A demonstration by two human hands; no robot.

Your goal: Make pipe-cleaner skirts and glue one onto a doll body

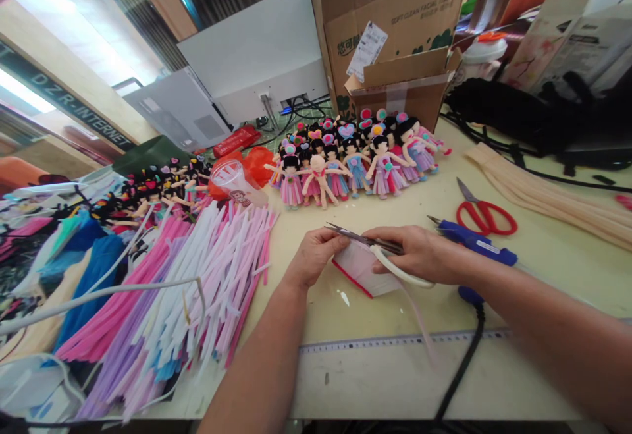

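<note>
You're gripping white-handled scissors [390, 256] in your right hand [419, 253] | left hand [316, 256] pinching the pink-edged fabric piece [358, 269] on the table [375, 315] mid-front; it's looking light, floppy; hold near the cut edge; blades sharp.

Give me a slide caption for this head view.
Right hand works scissors on a white strip; left hand steadies it, dolls behind.
</note>
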